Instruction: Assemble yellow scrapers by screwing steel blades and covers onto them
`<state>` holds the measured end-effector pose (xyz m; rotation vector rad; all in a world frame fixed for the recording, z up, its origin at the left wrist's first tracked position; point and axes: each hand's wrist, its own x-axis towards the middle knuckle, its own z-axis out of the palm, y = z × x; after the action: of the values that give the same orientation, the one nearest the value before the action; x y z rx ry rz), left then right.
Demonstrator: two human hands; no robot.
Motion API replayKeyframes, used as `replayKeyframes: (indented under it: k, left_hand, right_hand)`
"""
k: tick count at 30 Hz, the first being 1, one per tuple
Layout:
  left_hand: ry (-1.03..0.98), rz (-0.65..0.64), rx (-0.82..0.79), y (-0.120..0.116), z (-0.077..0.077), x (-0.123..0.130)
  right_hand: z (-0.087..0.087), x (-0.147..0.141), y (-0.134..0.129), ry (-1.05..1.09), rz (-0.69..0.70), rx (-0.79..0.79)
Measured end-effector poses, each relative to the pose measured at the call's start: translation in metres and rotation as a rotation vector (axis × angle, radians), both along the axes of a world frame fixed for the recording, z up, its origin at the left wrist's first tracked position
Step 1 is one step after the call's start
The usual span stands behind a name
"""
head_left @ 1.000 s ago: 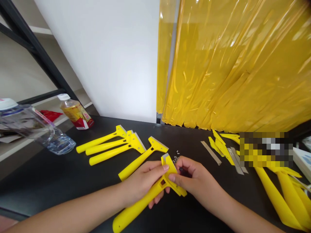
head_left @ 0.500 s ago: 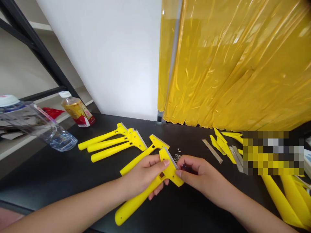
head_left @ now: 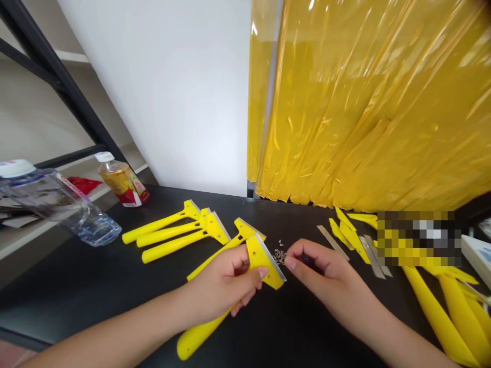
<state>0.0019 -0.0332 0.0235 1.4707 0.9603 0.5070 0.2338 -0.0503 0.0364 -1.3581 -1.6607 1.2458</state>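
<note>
Over the black surface [head_left: 76, 291], the right hand [head_left: 322, 268] has drawn clear of what the left hand [head_left: 230, 276] clasps, a yellow scraper [head_left: 261, 257], since the earlier frame. Should that clasp slacken, it could twist and its blade [head_left: 271, 259] nick the right fingertips, which press together; whether they pinch anything cannot be told. A careless knuckle could scatter the small metal fasteners [head_left: 280, 255] just beside them.

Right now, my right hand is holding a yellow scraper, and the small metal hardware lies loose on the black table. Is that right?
Not quite: the head view shows the left hand holding the yellow scraper, not the right hand. The small metal hardware does lie loose on the black table.
</note>
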Motion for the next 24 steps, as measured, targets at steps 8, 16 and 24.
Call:
replayKeyframes:
  k: [8,16,24]
  left_hand:
    - [0.830,-0.232,1.170,-0.014,0.013,0.007]
    - [0.348,0.181,0.693,-0.017,0.025,0.018]
    - [-0.287,0.007,-0.367,-0.011,0.027,0.028]
  right_hand:
    - [0.001,-0.019,-0.025,0.405,0.054,-0.383]
    - [-0.009,-0.009,-0.014,0.601,-0.139,-0.252]
    - [-0.005,0.007,0.000,0.591,0.051,-0.272]
